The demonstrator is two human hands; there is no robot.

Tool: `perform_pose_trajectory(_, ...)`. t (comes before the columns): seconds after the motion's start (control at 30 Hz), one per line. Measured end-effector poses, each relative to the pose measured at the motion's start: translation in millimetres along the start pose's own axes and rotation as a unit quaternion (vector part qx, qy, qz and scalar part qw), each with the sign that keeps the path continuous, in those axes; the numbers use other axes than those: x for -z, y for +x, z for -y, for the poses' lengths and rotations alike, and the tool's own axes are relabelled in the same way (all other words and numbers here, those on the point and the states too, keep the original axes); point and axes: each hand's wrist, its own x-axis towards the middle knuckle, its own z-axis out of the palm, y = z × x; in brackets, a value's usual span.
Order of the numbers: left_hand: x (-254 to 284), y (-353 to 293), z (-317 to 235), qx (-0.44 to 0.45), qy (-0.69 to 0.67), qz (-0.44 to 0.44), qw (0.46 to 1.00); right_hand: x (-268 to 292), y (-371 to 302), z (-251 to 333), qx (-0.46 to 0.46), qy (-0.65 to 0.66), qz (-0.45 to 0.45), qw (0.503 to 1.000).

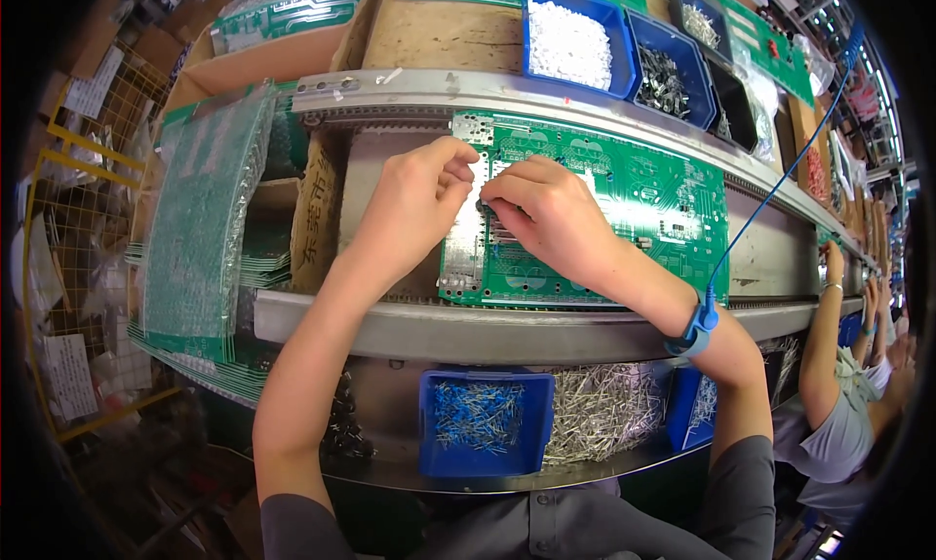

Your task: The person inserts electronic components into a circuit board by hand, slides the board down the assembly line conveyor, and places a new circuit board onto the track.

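A large green circuit board (673, 194) lies flat on the metal rails, with a silvery strip along its left edge. Over that strip my left hand (421, 192) is closed, fingers curled and thumb drawn in; whatever it may hold is hidden. My right hand (551, 209) pinches at the board just beside it, fingertips pointing left. Something small and dark shows at those fingertips, too small to name. The two hands are close together but apart. A blue wrist strap (690, 338) with a blue cord circles my right wrist.
Bubble-wrapped boards (200, 219) are stacked at the left. Across the far rail (419, 87) stand a blue bin of white parts (570, 48) and one of dark parts (663, 82). Nearer me are a blue bin of blue leaded parts (478, 416) and loose metal pins (604, 414). Co-workers (843, 394) work at right.
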Motion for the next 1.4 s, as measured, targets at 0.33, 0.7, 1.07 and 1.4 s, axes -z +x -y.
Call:
perform_pose_trajectory(0.33,-0.4,0.5,2.1,-0.009,-0.002,-0.004,1.0,-0.3,-0.9,1.9,0.011,-0.043,0.004,0.999)
perform_pose_trajectory(0.7,-1.3,1.4,4.6,-0.016,-0.019,-0.025,0.999,28.8,17.7,-19.4,-0.037,-0.018,-0.05,0.998)
perform_pose_trajectory(1.07,-2.8,-1.9,6.7,-0.018,-0.012,-0.015,1.0,61.7,71.7,-121.0,-0.035,-0.344,-0.005,0.938)
perform_pose_trajectory(1.4,-1.7,-0.9,2.9,0.0,-0.006,-0.001,1.0,63.7,75.0,-124.6,-0.056,-0.314,-0.003,0.948)
